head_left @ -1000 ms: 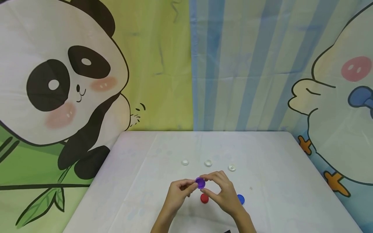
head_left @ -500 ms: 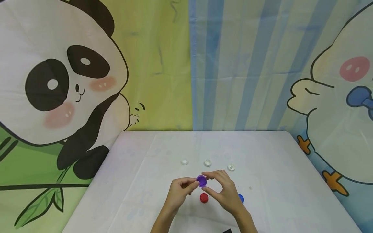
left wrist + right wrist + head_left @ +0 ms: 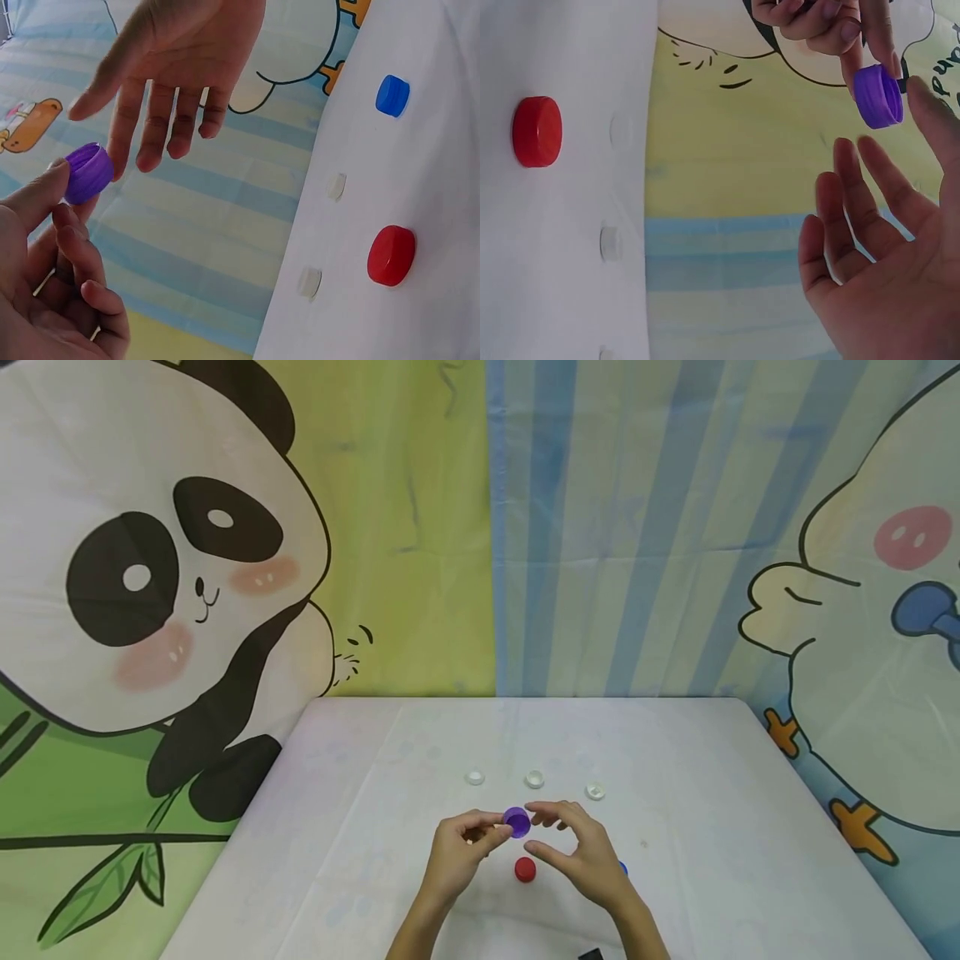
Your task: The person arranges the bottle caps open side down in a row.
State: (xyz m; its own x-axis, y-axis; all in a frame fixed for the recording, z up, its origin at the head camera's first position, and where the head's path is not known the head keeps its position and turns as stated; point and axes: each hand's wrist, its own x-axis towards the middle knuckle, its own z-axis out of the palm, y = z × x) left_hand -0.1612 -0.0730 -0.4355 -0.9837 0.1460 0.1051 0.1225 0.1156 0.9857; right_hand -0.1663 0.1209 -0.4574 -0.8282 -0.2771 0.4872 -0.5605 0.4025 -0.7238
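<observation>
Above the table, my left hand (image 3: 463,852) pinches a purple bottle cap (image 3: 517,822) between thumb and forefinger. The cap's hollow side shows in the head view, and its ribbed wall in the right wrist view. My right hand (image 3: 588,858) is just right of the cap, its fingers spread and relaxed, holding nothing. In the right wrist view the right hand's fingers (image 3: 851,217) stand apart from the purple cap. A red bottle cap (image 3: 525,869) lies on the table below the hands. Mostly hidden behind the right hand in the head view, a blue cap (image 3: 392,96) shows fully in the left wrist view.
Three small white caps stand in a row farther back: the left cap (image 3: 475,777), the middle cap (image 3: 534,779) and the right cap (image 3: 595,791). A black object (image 3: 591,954) shows at the near edge of the white table (image 3: 360,860). Printed curtains hang behind.
My right fingers have opened away from the purple cap, which they were touching or close to before. The left hand has raised the cap slightly and tilted it.
</observation>
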